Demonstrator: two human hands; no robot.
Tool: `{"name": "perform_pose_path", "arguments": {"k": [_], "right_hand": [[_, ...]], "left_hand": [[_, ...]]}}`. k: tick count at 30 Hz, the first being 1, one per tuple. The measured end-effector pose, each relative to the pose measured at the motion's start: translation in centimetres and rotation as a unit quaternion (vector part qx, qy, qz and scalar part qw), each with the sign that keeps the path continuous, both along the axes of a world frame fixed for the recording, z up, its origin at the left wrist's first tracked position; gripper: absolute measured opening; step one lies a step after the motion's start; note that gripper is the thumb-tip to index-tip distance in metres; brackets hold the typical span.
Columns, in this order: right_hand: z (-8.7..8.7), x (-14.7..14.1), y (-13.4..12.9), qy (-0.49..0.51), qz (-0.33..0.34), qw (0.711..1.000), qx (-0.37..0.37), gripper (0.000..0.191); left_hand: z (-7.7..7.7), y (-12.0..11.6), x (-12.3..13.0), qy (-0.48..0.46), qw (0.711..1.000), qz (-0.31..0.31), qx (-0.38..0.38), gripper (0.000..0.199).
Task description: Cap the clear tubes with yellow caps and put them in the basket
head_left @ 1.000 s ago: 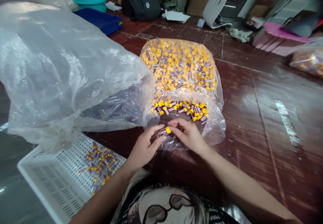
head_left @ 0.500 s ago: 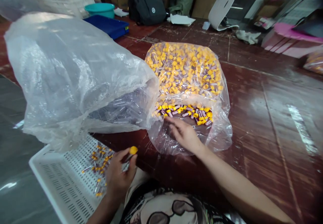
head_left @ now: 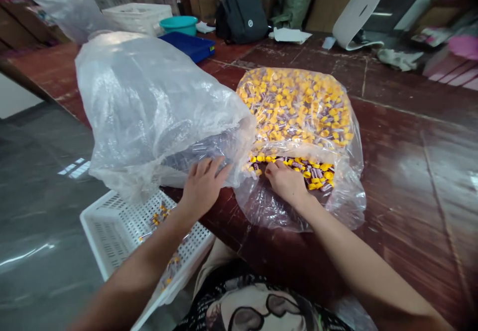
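My left hand [head_left: 203, 184] reaches with spread fingers into the mouth of a large cloudy plastic bag [head_left: 130, 97], over clear tubes [head_left: 201, 149] inside it. At the opening of a clear bag [head_left: 298, 107] full of yellow-capped pieces, my right hand [head_left: 286, 179] has its fingers closed among the loose pieces [head_left: 317, 174]; what they pinch is hidden. Below my left forearm, a white perforated basket [head_left: 108, 236] holds several yellow-capped tubes [head_left: 160, 215].
A blue tray [head_left: 190, 46], a teal basin [head_left: 179, 24] and a white crate [head_left: 138, 15] are at the back left. A dark backpack [head_left: 244, 12] stands behind the bags on the dark red surface [head_left: 396, 171].
My left hand has left the basket side and moved up to the cloudy bag; the yellow-capped tube it held is gone from its fingers. My right hand's fingers have closed among the pieces.
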State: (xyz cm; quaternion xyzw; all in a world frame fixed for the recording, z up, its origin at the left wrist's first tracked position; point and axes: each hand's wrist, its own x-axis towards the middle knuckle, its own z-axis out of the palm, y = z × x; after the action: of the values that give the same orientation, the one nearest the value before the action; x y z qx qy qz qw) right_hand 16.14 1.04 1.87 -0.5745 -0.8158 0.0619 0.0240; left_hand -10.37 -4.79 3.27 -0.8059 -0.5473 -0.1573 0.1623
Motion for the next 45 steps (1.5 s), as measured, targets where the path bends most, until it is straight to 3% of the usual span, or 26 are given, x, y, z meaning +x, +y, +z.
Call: {"name": "perform_pose_path", "arguments": {"k": [2,4,8,10,17,22,25,29,33,35,36,38,40,42,45], "right_hand": [[0.8,1.2,-0.8,0.104,-0.007,0.994,0.01,0.016],[1.6,2.0,-2.0,0.262,-0.004,0.965,0.013,0.015],[2.8,1.7,-4.8,0.528,-0.024,0.849,0.005,0.018],[3.2,1.1,-5.7,0.57,-0.027,0.821,0.004,0.018],[2.7,0.2,-7.6,0.485,0.073,0.871,0.021,0.04],[0.9,-0.7,-8.7,0.467,0.109,0.877,-0.033,0.051],[0.1,-0.1,-7.3,0.416,0.149,0.894,-0.081,0.049],[-1.4,1.3,-3.2,0.276,0.003,0.96,-0.039,0.045],[-2.7,0.3,-0.3,0.108,-0.04,0.993,-0.031,0.044],[-3.0,-0.9,0.1,0.073,-0.04,0.996,-0.024,0.041],[-3.1,-1.3,0.1,0.064,-0.039,0.997,-0.022,0.039],[-3.2,-1.8,0.1,0.055,-0.04,0.997,-0.019,0.036],[-3.3,-1.7,-0.1,0.057,-0.043,0.997,-0.017,0.034],[-3.2,-1.3,-0.3,0.067,-0.049,0.996,-0.02,0.032],[-2.4,-0.4,-0.9,0.125,-0.067,0.99,-0.009,0.033]], "left_hand": [[1.5,2.6,0.1,0.039,0.997,-0.031,-0.051,0.025],[2.3,3.5,0.3,0.029,0.996,-0.056,-0.06,0.016],[3.1,1.5,2.8,-0.083,0.991,-0.093,-0.043,0.023],[3.2,0.1,4.8,-0.151,0.979,-0.118,-0.066,0.028],[1.8,-2.3,8.7,-0.353,0.918,-0.108,-0.147,0.032],[0.2,-3.7,8.0,-0.332,0.929,-0.067,-0.147,0.031],[-1.4,-6.6,5.0,-0.283,0.95,-0.039,-0.124,0.042],[-6.4,-13.1,-2.1,-0.154,0.983,0.082,-0.057,0.051],[-12.4,-18.6,-8.4,-0.035,0.965,0.207,-0.157,0.032],[-13.7,-19.2,-9.8,-0.003,0.951,0.238,-0.198,0.033],[-13.6,-18.8,-9.8,-0.001,0.952,0.243,-0.188,0.034],[-12.0,-16.8,-8.7,-0.031,0.97,0.214,-0.106,0.039],[-8.9,-13.4,-6.4,-0.09,0.986,0.142,0.004,0.043],[-5.3,-9.4,-3.5,-0.127,0.987,0.078,0.067,0.044],[-1.5,-3.5,-0.1,-0.078,0.997,0.019,-0.003,0.035]]}}
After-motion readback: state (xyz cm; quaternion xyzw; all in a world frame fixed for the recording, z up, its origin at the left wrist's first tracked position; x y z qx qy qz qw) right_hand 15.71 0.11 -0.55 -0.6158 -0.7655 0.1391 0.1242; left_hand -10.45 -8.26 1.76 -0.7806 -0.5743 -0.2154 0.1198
